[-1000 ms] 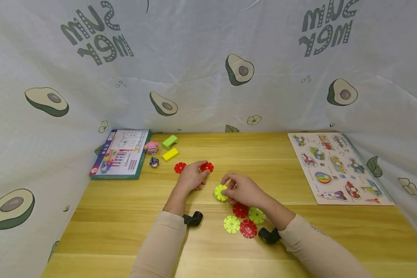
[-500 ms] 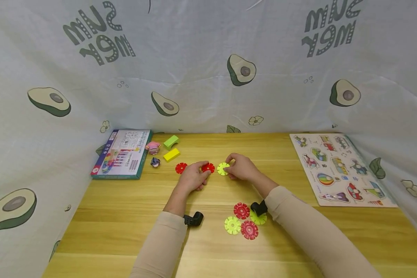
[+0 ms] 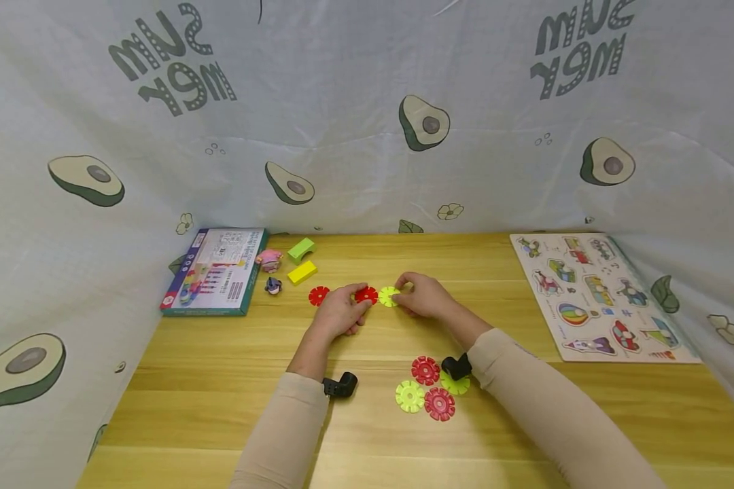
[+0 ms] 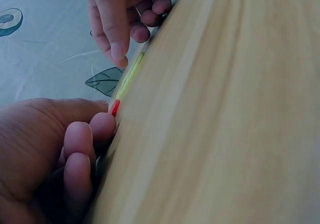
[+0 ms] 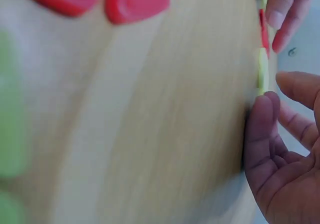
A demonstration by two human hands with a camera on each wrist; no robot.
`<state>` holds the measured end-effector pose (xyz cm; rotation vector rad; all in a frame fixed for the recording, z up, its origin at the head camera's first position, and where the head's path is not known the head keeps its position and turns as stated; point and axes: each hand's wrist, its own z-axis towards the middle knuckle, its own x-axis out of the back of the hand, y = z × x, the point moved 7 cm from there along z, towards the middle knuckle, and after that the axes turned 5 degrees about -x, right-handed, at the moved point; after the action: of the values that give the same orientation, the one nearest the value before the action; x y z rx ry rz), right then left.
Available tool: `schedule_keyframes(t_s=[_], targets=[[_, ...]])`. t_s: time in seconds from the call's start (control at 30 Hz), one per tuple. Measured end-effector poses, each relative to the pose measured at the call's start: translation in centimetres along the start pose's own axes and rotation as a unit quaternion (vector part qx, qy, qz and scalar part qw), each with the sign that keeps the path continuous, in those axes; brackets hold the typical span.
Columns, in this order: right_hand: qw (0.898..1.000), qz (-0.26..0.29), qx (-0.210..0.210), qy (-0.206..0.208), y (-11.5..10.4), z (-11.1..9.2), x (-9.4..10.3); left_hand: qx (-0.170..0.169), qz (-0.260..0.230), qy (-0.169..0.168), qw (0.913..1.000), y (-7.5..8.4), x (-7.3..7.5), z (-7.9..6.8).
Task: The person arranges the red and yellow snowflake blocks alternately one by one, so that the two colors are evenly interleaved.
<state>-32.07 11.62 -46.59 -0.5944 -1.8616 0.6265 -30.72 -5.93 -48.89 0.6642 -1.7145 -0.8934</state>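
My left hand [image 3: 340, 310] pinches a red notched snowflake disc [image 3: 367, 294] near the middle of the table. My right hand [image 3: 425, 296] holds a yellow-green snowflake disc [image 3: 388, 297] by its right edge, thumb and fingertips at the rim. The two discs lie side by side with their near edges meeting; in the right wrist view the yellow one [image 5: 262, 70] lines up with the red one [image 5: 264, 29]. Left of my left hand lies another red disc [image 3: 319, 295]. A further yellow-green piece under that hand is mostly hidden.
Nearer me lie two red discs [image 3: 440, 404] and two yellow-green discs [image 3: 410, 396], one partly behind the right wrist camera [image 3: 456, 367]. A box [image 3: 217, 272], toy figures [image 3: 270, 260], a green block [image 3: 301, 250] and a yellow block [image 3: 302, 272] stand left; a picture puzzle board [image 3: 599, 299] lies right.
My right hand has carried the yellow-green disc from above the near pile forward to the red disc's right side, then slightly left against it. My left hand has stayed in place.
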Motion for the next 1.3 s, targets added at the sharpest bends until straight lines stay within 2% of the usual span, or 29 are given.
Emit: schedule_keyframes(t_s=[0.27,0.43,0.7,0.87,0.97,1.1,1.3], targets=[[0.999,-0.015,0.030,-0.009,1.1,-3.8,0.4,-0.042,0.015,-0.020,0.9988,1.1,-1.1,-0.3],[0.997,-0.015,0.064,-0.037,1.4,-6.7,0.3,-0.059,-0.005,-0.035,0.9976,2.0,-2.5,0.2],[0.993,-0.036,0.081,-0.076,2.6,-10.0,-0.5,-0.070,-0.033,-0.052,0.9956,3.3,-4.1,1.0],[0.990,-0.075,0.089,-0.074,2.9,-10.6,-1.2,-0.062,-0.035,-0.033,0.9969,2.8,-3.8,1.4],[0.990,-0.092,0.080,-0.068,3.1,-10.6,-1.5,-0.061,-0.031,-0.032,0.9972,2.7,-3.6,1.5],[0.990,-0.102,0.076,-0.066,3.3,-10.5,-1.7,-0.055,-0.028,-0.033,0.9976,2.7,-3.8,1.4],[0.989,-0.098,0.092,-0.063,3.4,-10.6,-1.8,-0.044,-0.032,-0.028,0.9981,2.5,-4.2,1.5]])
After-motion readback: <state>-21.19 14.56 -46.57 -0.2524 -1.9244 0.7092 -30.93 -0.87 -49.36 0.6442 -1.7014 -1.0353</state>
